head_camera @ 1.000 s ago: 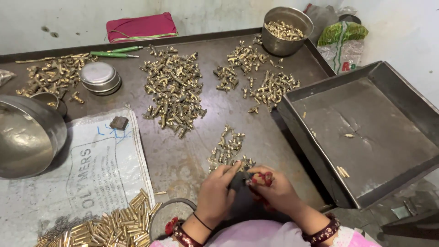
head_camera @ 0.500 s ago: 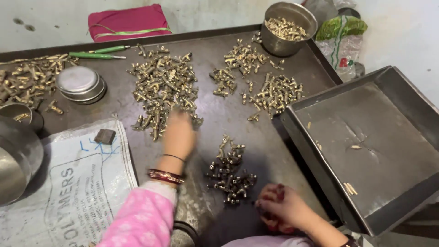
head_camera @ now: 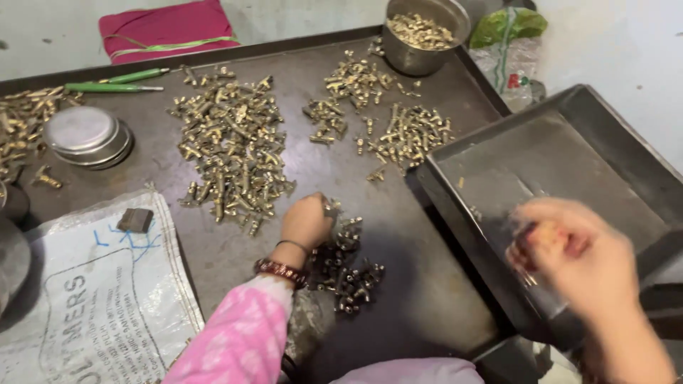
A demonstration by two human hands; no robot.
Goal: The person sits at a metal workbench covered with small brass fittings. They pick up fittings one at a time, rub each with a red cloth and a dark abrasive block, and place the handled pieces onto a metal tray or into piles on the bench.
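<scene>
Picking brass fittings: left hand (head_camera: 307,222) pinches one from small pile (head_camera: 345,267); right hand (head_camera: 569,252) blurred at 3 o'clock over tray (head_camera: 569,153), grip unclear.

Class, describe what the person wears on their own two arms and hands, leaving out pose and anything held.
The left hand is bare; its wrist carries a thin dark band and a wider beaded bangle in red and gold, above a pink patterned sleeve. The right hand is bare and motion-blurred, so any wristwear there cannot be made out.

Small metal-parts workshop, dark rimmed steel table (head_camera: 441,299), sorted heaps of small brass fittings (head_camera: 231,153), round steel bowl of parts (head_camera: 425,32), empty grey metal tray (head_camera: 569,178)
</scene>
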